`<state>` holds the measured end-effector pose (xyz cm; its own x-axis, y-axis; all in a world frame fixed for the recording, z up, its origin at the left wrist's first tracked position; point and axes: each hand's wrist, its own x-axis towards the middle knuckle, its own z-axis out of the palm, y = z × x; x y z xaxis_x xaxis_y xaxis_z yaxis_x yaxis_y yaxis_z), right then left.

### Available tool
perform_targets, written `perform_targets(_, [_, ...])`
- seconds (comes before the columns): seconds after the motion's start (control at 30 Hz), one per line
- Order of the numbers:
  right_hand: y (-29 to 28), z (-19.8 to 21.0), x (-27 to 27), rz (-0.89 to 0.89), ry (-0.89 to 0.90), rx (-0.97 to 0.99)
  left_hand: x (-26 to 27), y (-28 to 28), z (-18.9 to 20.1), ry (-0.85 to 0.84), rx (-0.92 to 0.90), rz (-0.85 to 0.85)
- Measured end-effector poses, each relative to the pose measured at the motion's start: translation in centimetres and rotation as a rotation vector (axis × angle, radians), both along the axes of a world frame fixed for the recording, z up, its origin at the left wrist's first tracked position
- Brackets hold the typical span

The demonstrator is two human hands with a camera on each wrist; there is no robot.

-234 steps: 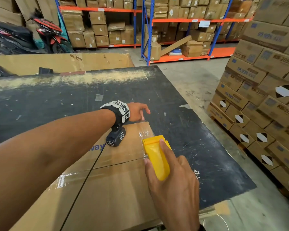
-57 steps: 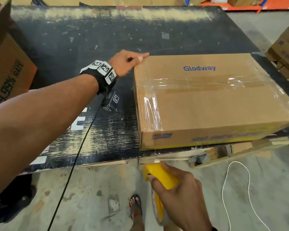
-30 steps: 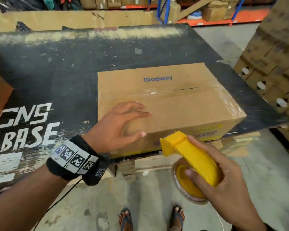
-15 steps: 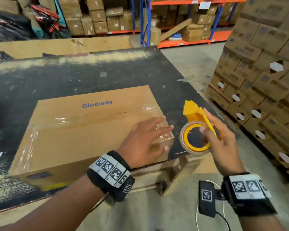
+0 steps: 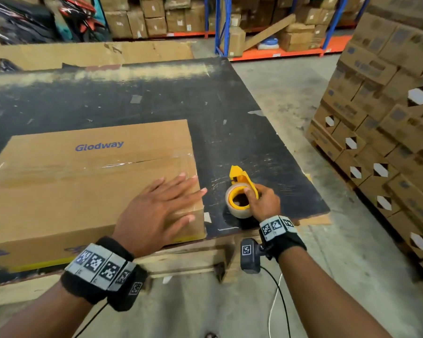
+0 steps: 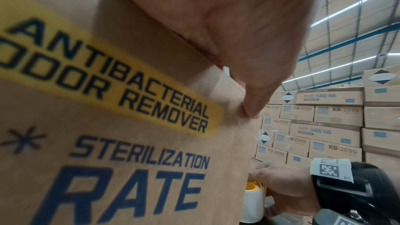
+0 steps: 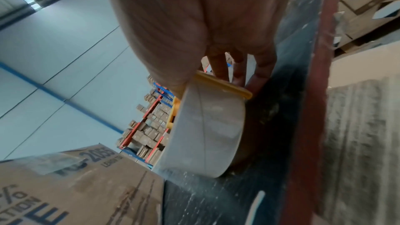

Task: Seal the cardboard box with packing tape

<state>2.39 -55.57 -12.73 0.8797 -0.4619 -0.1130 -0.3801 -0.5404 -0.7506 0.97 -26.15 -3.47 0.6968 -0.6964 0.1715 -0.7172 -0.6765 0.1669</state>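
Observation:
A brown "Glodway" cardboard box [image 5: 83, 176] lies flat on the black table [image 5: 242, 132], with clear tape along its top seam and over its right end. My left hand [image 5: 156, 211] lies flat with spread fingers on the box's near right corner; in the left wrist view the thumb [image 6: 249, 105] presses the box's printed side [image 6: 121, 143]. My right hand [image 5: 264, 203] grips the yellow tape dispenser [image 5: 242, 189], whose clear tape roll [image 7: 207, 134] rests on the table just right of the box.
Stacked cartons [image 5: 381, 132] on a pallet rise along the right. Blue and orange shelving [image 5: 230, 23] with boxes stands at the back. A large flat cardboard sheet [image 5: 88, 54] leans behind the table. A white cable [image 5: 274, 306] lies on the concrete floor.
My right hand has lowered the tape dispenser from the air beside the box onto the table. My left hand still lies on the box's near right corner.

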Motion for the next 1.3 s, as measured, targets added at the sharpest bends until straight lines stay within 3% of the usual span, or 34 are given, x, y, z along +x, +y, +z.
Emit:
perform_targets(0.2, [-0.8,-0.8,0.8,0.051,0.039,-0.127,-0.3,-0.1,0.2,0.026,-0.045,0.010])
perform_targets(0.37, [-0.1,1.5,-0.1,-0.036,-0.003,-0.135,-0.7,1.9,1.5,0.161,-0.364,0.052])
perform_targets(0.47, [2.7,4.7,-1.2,-0.011,-0.213,-0.148,-1.3,6.5,2.5,0.120,-0.437,0.180])
perform_targets(0.6, [8.5,8.4,-3.3,0.222,-0.466,-0.153,-1.3,16.1,3.0,0.026,-0.420,0.423])
perform_targets(0.77, [14.3,9.2,-3.5,0.458,-0.404,-0.293,-0.1,28.1,1.8,-0.039,-0.263,0.737])
perform_targets(0.9, [16.6,8.8,-3.0,0.430,-0.282,-0.452,-0.3,30.4,-0.1,0.155,-0.302,0.732])
perform_targets(1.1, [17.0,9.1,-3.0,0.408,-0.287,-0.489,-0.4,30.6,-0.7,0.131,-0.311,0.725])
perform_targets(1.2, [17.4,10.2,-3.4,0.374,-0.231,-0.415,-0.5,31.1,-0.4,0.198,-0.476,0.676])
perform_targets(1.3, [16.6,10.6,-5.7,0.240,-0.314,-0.346,-1.8,33.0,-0.8,0.154,-0.714,0.683])
